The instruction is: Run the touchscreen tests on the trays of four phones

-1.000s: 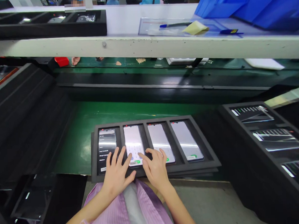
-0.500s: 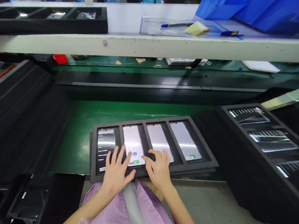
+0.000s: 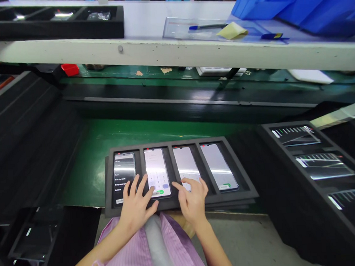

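Observation:
A black foam tray [image 3: 247,185] holds phones side by side in its slots. The leftmost phone [image 3: 124,169] shows a dark menu with lines such as Reset and Shutdown. A lit dial pad fills the second phone [image 3: 155,162]. Both the third phone [image 3: 184,158] and the rightmost phone [image 3: 217,162] have pale screens. My left hand [image 3: 136,204] is spread over the lower part of the first two phones, one fingertip at the dial pad. My right hand [image 3: 191,197] holds nothing; its index finger points toward the second phone's lower right edge, other fingers over the third phone.
At the right, another foam tray [image 3: 288,153] holds phones atop a black stack. Tall black foam [image 3: 31,128] rises at the left. A white shelf [image 3: 149,51] crosses ahead, bearing a pen [image 3: 207,27], a yellow note [image 3: 232,31] and blue bins [image 3: 322,10].
My right index finger has lifted off the second phone's lower right and drawn slightly right. The dial pad's highlight has shifted from a middle key to the lower right. My left hand stays nearly still.

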`<state>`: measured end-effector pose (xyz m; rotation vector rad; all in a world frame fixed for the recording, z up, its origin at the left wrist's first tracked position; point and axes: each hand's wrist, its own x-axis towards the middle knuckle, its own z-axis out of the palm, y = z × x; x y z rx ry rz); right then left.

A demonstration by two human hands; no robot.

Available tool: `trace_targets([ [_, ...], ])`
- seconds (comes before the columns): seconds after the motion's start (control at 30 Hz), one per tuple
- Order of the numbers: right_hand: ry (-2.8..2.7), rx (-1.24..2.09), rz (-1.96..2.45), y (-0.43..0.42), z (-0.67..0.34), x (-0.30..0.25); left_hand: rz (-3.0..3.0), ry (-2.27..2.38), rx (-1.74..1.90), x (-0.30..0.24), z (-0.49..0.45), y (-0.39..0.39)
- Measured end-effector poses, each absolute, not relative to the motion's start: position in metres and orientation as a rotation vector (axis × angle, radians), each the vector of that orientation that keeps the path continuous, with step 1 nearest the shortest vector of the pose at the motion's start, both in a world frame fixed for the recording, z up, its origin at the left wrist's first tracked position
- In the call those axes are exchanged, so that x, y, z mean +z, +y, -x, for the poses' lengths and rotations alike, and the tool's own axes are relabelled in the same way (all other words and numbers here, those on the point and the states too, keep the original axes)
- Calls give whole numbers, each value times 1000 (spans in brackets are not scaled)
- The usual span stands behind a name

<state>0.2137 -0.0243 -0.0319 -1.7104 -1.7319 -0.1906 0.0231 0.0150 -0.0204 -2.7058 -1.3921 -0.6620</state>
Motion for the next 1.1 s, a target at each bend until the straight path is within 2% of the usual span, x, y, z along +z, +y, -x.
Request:
trace_targets([
  [0.3,-1492,-378,1846,-37,-298,-49,2793,-1145,-670,-9,-74,16],
  [0.57,-1659,-217,1759,-41,-294,-40,2914,-1054,-606,-23,-115,15],
  [1.1,-1621,-255,1816,-39,-292,-40,2901,-1098,-604,-24,-113,13],
])
